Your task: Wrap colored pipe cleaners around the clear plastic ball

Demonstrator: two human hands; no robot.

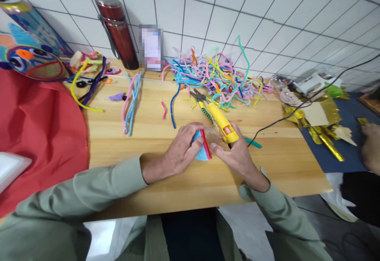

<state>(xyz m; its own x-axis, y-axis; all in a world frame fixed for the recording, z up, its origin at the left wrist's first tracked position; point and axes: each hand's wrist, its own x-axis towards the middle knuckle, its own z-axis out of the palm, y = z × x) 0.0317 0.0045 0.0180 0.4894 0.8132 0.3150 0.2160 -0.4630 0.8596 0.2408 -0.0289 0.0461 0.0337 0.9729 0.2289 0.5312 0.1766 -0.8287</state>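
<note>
My left hand point(181, 147) is closed around a small blue coil of pipe cleaner with a red edge point(202, 147), held just above the wooden table point(154, 134). My right hand point(237, 154) is closed on a yellow glue gun point(223, 123), whose body points up and away along the table while my thumb touches the coil's right side. A black cord point(276, 122) runs from the glue gun toward the right.
A heap of coloured pipe cleaners point(213, 75) lies at the back, pliers point(202, 100) in front of it. A red flask point(117, 31) stands against the tiled wall. Red paper point(35, 126) covers the left. Gold foil scraps point(320, 130) and another person's hand point(371, 146) are at right.
</note>
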